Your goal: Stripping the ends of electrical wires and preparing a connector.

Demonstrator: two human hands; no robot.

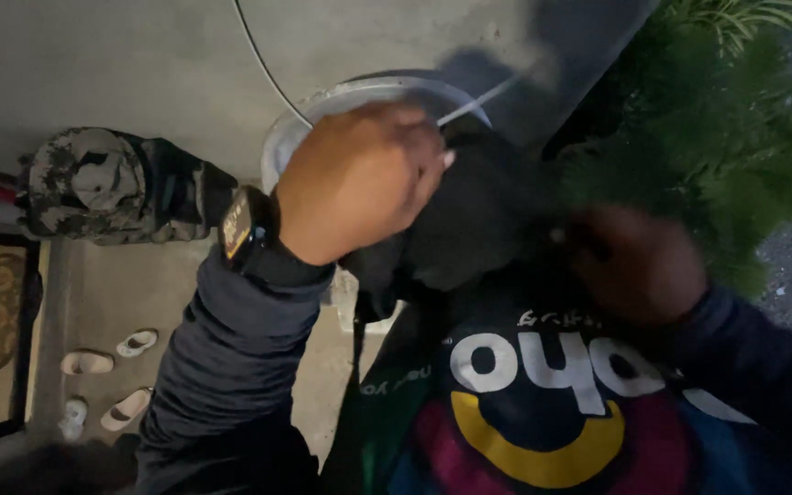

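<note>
I judge I'm mid-wash: my left hand [359,179] is clenched on the dark cloth [469,225] at the basin [359,96] at twelve o'clock, my right hand [630,261] (blurred, grip unclear) at three, so next calls for firm, two-handed wringing.
</note>
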